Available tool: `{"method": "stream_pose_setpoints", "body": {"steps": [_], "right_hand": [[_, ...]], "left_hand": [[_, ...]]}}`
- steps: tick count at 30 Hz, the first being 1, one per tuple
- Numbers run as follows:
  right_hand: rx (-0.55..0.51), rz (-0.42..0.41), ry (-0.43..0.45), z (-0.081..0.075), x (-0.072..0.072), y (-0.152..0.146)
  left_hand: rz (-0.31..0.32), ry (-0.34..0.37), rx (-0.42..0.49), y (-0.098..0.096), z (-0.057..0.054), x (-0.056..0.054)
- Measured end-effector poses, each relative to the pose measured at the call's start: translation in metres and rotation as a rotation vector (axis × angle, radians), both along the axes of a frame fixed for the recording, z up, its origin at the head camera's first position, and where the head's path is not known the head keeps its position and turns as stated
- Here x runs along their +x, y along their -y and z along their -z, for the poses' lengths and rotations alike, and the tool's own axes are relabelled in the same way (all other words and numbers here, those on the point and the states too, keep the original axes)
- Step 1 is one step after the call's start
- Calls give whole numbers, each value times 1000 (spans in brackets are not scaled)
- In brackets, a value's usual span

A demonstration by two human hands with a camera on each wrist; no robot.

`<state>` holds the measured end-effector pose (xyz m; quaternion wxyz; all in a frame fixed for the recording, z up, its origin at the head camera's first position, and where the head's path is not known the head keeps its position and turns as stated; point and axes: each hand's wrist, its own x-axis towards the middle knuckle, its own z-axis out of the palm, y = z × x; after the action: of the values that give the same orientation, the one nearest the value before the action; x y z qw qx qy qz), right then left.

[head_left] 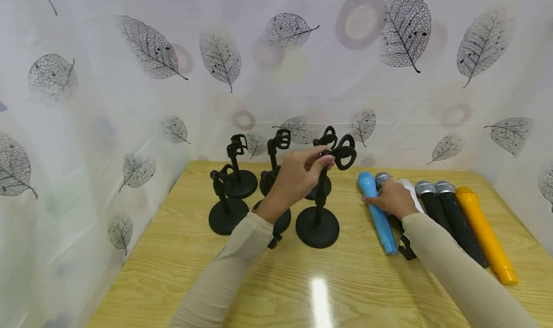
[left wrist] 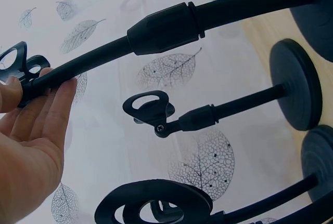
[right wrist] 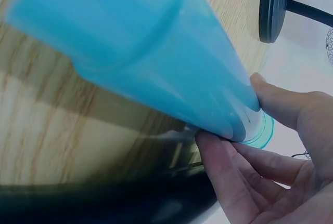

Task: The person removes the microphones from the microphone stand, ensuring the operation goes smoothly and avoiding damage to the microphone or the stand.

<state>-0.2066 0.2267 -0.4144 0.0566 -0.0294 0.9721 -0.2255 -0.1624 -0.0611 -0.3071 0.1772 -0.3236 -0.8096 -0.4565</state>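
My left hand [head_left: 294,176] pinches the top of the front-right black microphone stand [head_left: 317,227], just below its clip [left wrist: 23,65], between thumb and fingers. The stand is upright, its round base on the table. On the right, my right hand [head_left: 390,198] reaches down over the row of microphones. Its thumb lies along one side of the light blue microphone [head_left: 380,220] and its fingers along the other, near the head end, as the right wrist view shows. Beside that, a silver-headed microphone [head_left: 382,177] and a white microphone [head_left: 410,191] are partly hidden by this hand.
Several other black stands, such as the back-left stand [head_left: 242,184] and front-left stand [head_left: 228,216], cluster left of centre. Further right lie a black microphone [head_left: 434,205], a speckled black one [head_left: 460,222] and an orange one [head_left: 486,236]. A leaf-patterned curtain [head_left: 276,78] surrounds the wooden table [head_left: 259,289].
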Motion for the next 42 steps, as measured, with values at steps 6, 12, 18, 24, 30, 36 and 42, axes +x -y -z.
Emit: {"method": "stream_pose_setpoints", "body": {"steps": [6,12,18,24,30,36,42], "right_hand": [[2,-38,-2,-5,2,-3],[-6,-64,-15,-17,0,-8],[-94,-69,-83,-43,3,-10],[-292,-56,-271,-81,13,0],[-614,-129,-349,-108,26,18],[-870,-293,-313,-125,40,40],[-987,-411,-300,-131,49,51]], "left_hand": [[-2,27,22,1,0,0],[16,32,52,3,-4,3],[34,32,64,4,-7,4],[17,57,88,7,-8,5],[32,60,110,8,-6,5],[39,85,123,7,-5,4],[43,99,131,6,-6,4]]}}
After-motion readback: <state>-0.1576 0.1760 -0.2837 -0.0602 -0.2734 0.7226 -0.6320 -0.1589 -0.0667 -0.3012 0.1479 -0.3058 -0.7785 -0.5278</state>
